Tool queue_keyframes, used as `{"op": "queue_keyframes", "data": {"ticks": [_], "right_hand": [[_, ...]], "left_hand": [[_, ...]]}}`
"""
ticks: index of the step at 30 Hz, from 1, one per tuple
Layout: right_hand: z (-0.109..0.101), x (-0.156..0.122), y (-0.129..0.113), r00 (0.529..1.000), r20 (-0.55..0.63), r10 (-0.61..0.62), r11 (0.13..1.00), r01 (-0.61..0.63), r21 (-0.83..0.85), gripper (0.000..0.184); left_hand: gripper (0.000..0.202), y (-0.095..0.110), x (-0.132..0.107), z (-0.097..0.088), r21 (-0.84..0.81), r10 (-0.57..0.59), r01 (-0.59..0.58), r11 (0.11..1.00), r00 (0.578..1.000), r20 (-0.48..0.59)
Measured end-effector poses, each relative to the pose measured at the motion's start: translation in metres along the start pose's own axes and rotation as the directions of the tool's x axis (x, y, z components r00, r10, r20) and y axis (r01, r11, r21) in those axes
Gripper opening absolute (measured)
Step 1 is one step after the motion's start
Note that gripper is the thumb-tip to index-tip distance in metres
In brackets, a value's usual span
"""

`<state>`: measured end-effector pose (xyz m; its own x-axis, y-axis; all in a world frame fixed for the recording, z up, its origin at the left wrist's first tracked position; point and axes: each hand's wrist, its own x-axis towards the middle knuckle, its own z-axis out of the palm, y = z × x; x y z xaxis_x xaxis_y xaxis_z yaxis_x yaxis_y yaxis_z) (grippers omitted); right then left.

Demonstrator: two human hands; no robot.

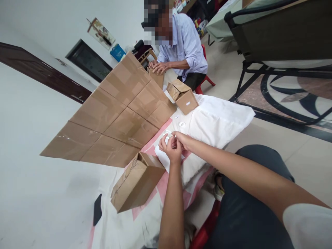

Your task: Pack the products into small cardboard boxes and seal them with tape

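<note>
My left hand (171, 148) and my right hand (182, 139) meet over the cloth-covered table, fingers curled in a pinch. Between their fingertips is a small whitish piece (169, 133), partly hidden by the fingers and too small to name. Under my left hand lies a white sheet of paper (161, 158). Just beyond my hands, a small round white item (182, 124) rests on the white cloth (204, 121). A brown cardboard box (141, 181) stands close by on the left of my left forearm.
A tall taped cardboard panel (114, 116) stands along the table's left side. At the far end is a smaller cardboard box (185, 98) with its flaps raised. Across the table a person (181, 45) sits with both hands on another box (157, 79). A folding bed (280, 31) stands right.
</note>
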<state>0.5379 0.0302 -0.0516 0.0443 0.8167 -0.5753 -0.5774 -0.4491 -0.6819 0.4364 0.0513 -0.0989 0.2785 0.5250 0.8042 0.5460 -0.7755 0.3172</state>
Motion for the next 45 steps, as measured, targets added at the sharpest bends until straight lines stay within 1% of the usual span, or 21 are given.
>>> {"op": "queue_keyframes", "data": {"ticks": [3, 5, 6, 9, 11, 14, 16, 20, 22, 25, 28, 32, 34, 37, 39, 42, 43, 45], "right_hand": [[-0.002, -0.003, 0.0, 0.998, 0.055, 0.042, 0.999, -0.042, -0.006, 0.044], [-0.003, -0.006, 0.0, 0.997, 0.053, 0.052, 0.998, -0.051, -0.023, 0.043], [-0.003, -0.008, 0.0, 0.997, 0.05, 0.055, 0.998, -0.053, -0.034, 0.041], [-0.004, -0.013, -0.001, 0.997, 0.051, 0.063, 0.996, -0.06, -0.06, 0.039], [-0.005, -0.015, -0.001, 0.996, 0.062, 0.07, 0.995, -0.066, -0.07, 0.039], [-0.005, -0.013, -0.001, 0.996, 0.061, 0.071, 0.994, -0.066, -0.084, 0.041], [-0.005, -0.008, 0.0, 0.997, 0.045, 0.063, 0.994, -0.059, -0.087, 0.043], [-0.006, -0.001, 0.002, 0.999, 0.006, 0.047, 0.996, -0.047, -0.08, 0.044], [-0.006, 0.0, 0.003, 0.999, -0.009, 0.045, 0.996, -0.045, -0.077, 0.045], [-0.007, 0.002, 0.003, 0.999, -0.021, 0.047, 0.996, -0.048, -0.071, 0.045], [-0.008, 0.004, 0.002, 0.998, -0.023, 0.056, 0.996, -0.057, -0.068, 0.046], [-0.01, 0.005, 0.001, 0.997, 0.003, 0.078, 0.995, -0.077, -0.069, 0.048], [-0.01, 0.005, 0.001, 0.997, 0.026, 0.073, 0.995, -0.071, -0.077, 0.046], [-0.009, 0.002, 0.003, 0.999, 0.026, 0.044, 0.994, -0.042, -0.103, 0.037], [-0.009, 0.001, 0.005, 1.0, 0.014, 0.025, 0.993, -0.023, -0.115, 0.029], [-0.01, -0.001, 0.007, 1.0, 0.008, 0.009, 0.993, -0.008, -0.117, 0.021], [-0.01, -0.001, 0.008, 1.0, 0.006, 0.004, 0.993, -0.003, -0.118, 0.019], [-0.009, -0.001, 0.01, 1.0, -0.008, -0.013, 0.993, 0.012, -0.12, 0.016]], "left_hand": [[0.024, -0.003, -0.001, -0.005, -0.062, -0.054, 0.052, 0.997, 0.998, -0.03], [0.026, -0.006, -0.002, -0.007, -0.083, -0.14, 0.135, 0.987, 0.988, -0.058], [0.027, -0.008, -0.002, -0.007, -0.091, -0.201, 0.194, 0.977, 0.977, -0.074], [0.027, -0.013, -0.003, -0.007, -0.136, -0.378, 0.364, 0.921, 0.921, -0.091], [0.027, -0.014, -0.003, -0.006, -0.161, -0.434, 0.418, 0.894, 0.897, -0.083], [0.025, -0.015, -0.003, -0.004, -0.181, -0.455, 0.44, 0.879, 0.889, -0.048], [0.025, -0.016, -0.002, 0.0, -0.213, -0.457, 0.447, 0.869, 0.889, -0.001], [0.034, -0.018, 0.0, 0.006, -0.301, -0.434, 0.442, 0.845, 0.896, 0.097], [0.039, -0.017, 0.001, 0.008, -0.325, -0.422, 0.433, 0.841, 0.9, 0.108], [0.041, -0.013, 0.002, 0.006, -0.361, -0.409, 0.414, 0.835, 0.907, 0.095], [0.041, -0.008, 0.003, 0.002, -0.448, -0.42, 0.411, 0.794, 0.904, 0.085], [0.035, -0.005, 0.002, -0.002, -0.533, -0.408, 0.422, 0.733, 0.9, 0.151], [0.035, -0.004, 0.001, -0.003, -0.532, -0.398, 0.414, 0.738, 0.905, 0.153], [0.037, -0.004, -0.001, -0.004, -0.492, -0.408, 0.418, 0.763, 0.903, 0.133], [0.039, -0.006, -0.002, -0.004, -0.463, -0.442, 0.439, 0.77, 0.89, 0.11], [0.041, -0.012, -0.001, -0.002, -0.437, -0.524, 0.495, 0.751, 0.849, 0.062], [0.04, -0.016, -0.001, -0.001, -0.43, -0.547, 0.517, 0.74, 0.835, 0.062], [0.038, -0.023, 0.0, 0.003, -0.421, -0.569, 0.557, 0.716, 0.815, 0.109]]}}
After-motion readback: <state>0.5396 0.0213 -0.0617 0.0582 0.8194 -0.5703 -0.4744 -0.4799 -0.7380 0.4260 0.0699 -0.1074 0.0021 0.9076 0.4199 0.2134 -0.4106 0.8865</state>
